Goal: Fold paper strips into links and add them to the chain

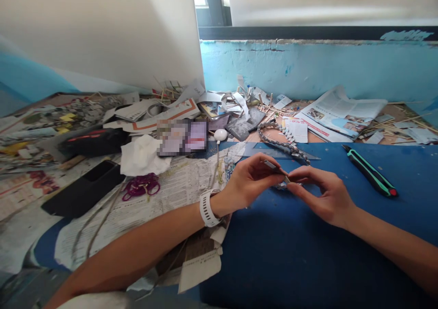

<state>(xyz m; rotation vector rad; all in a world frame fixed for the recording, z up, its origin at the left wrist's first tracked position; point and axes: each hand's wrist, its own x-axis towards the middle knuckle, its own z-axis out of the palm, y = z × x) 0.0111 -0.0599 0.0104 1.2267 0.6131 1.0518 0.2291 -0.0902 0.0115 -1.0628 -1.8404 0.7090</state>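
My left hand [251,181], with a white strap on its wrist, pinches a small folded strip of paper [273,165] over the blue mat. My right hand [323,192] meets it from the right, thumb and forefinger closed on the strip's other end. Just behind the hands lies a woven grey-and-white paper chain [282,144], curving back from the fingers across a clear ruler or set square [263,151]. A black and green cutter [371,171] rests on the mat to the right of my right hand.
Newspaper [185,174], a black case [84,188], purple cord [141,186], white tissue [143,155] and a phone [196,136] lie at left. Paper scraps and thin sticks [270,104] line the wall. Printed sheets [342,112] stand at the back right of the blue mat [273,259].
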